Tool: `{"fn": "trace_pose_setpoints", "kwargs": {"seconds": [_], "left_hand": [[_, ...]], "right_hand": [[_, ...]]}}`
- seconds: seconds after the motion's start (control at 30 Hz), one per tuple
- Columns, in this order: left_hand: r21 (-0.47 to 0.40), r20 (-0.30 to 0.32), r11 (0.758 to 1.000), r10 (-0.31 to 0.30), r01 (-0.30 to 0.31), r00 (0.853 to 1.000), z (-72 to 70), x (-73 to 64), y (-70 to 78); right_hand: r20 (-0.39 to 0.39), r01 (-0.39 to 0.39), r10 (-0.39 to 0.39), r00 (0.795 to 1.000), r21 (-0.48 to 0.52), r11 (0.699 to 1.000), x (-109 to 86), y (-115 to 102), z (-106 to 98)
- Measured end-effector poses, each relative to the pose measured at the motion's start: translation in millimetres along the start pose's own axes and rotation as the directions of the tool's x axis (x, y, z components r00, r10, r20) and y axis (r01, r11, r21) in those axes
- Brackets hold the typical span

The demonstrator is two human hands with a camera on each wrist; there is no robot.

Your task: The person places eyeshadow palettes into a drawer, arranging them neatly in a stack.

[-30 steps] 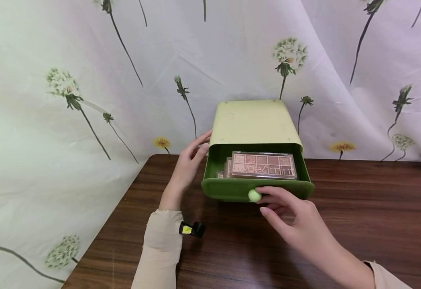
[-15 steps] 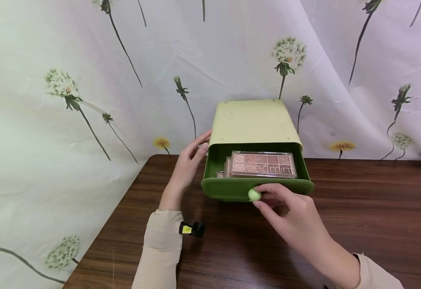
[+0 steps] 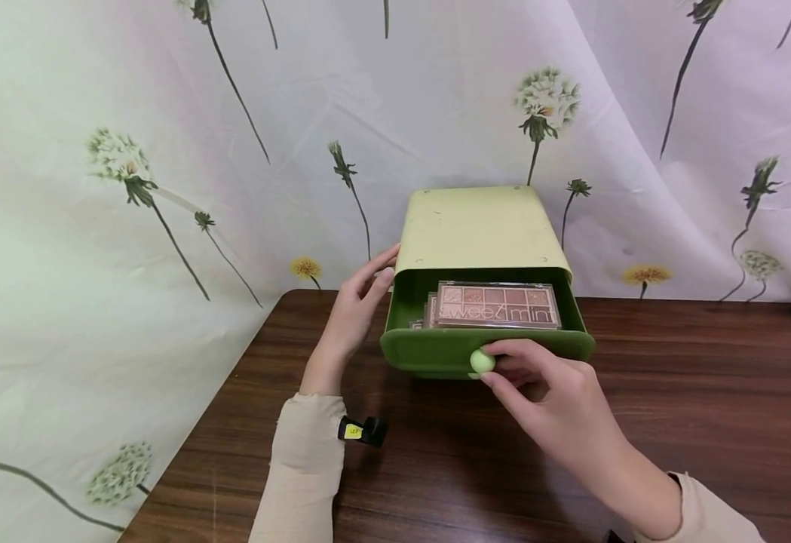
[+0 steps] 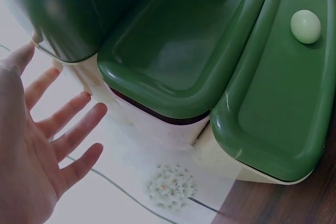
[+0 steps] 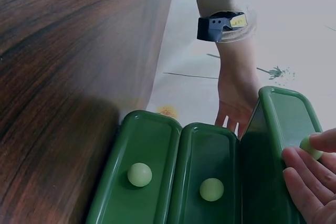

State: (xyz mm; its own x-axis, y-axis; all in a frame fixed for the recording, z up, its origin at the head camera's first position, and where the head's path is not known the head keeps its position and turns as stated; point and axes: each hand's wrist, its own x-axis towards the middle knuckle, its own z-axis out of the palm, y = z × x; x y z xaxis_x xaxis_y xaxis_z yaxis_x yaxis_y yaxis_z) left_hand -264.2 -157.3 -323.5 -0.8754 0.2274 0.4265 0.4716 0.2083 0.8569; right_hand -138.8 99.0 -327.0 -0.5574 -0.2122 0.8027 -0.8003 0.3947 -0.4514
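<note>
A cream cabinet (image 3: 476, 226) with green drawers stands at the back of the table, its top drawer (image 3: 429, 351) pulled out. Inside that drawer lie eyeshadow palettes; the uppermost palette (image 3: 497, 305) reads "sweet mint", and others are partly covered beneath it. My right hand (image 3: 558, 400) pinches the pale green round drawer knob (image 3: 482, 361) between thumb and index finger. With fingers extended, my left hand (image 3: 351, 313) rests against the cabinet's left side; its spread fingers (image 4: 73, 135) show in the left wrist view.
Below are two more drawers, a middle drawer (image 4: 163, 61) and a bottom drawer (image 4: 283, 98), both pushed in, each with a round knob. The dark wooden table (image 3: 694, 400) spreads around the cabinet. A dandelion-print cloth (image 3: 436, 105) hangs right behind it.
My right thumb has come up to the knob, so thumb and index finger now pinch it. The top drawer has slid slightly inward. The left hand stays against the cabinet's side.
</note>
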Motion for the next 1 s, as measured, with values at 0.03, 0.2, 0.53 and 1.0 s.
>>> {"fn": "trace_pose_setpoints", "kwargs": {"seconds": [0.03,0.2,0.53,1.0], "left_hand": [[0.002,0.0,1.0,-0.003,0.003,1.0,0.0,0.1,0.0],[0.018,0.002,1.0,-0.01,0.01,1.0,-0.5,0.3,-0.2],[0.033,0.013,0.999,-0.019,0.019,1.0,-0.8,-0.8,0.3],[0.035,0.004,0.999,-0.019,0.019,1.0,-0.1,-0.8,0.9]], "right_hand": [[0.0,-0.001,0.001,1.0,-0.002,1.0,0.5,0,0],[-0.005,-0.022,0.021,1.0,-0.034,0.999,4.5,1,-2],[-0.002,-0.074,0.074,0.997,-0.082,0.994,14.3,9,-2],[0.011,-0.133,0.135,0.991,-0.088,0.987,23.0,24,2]]}}
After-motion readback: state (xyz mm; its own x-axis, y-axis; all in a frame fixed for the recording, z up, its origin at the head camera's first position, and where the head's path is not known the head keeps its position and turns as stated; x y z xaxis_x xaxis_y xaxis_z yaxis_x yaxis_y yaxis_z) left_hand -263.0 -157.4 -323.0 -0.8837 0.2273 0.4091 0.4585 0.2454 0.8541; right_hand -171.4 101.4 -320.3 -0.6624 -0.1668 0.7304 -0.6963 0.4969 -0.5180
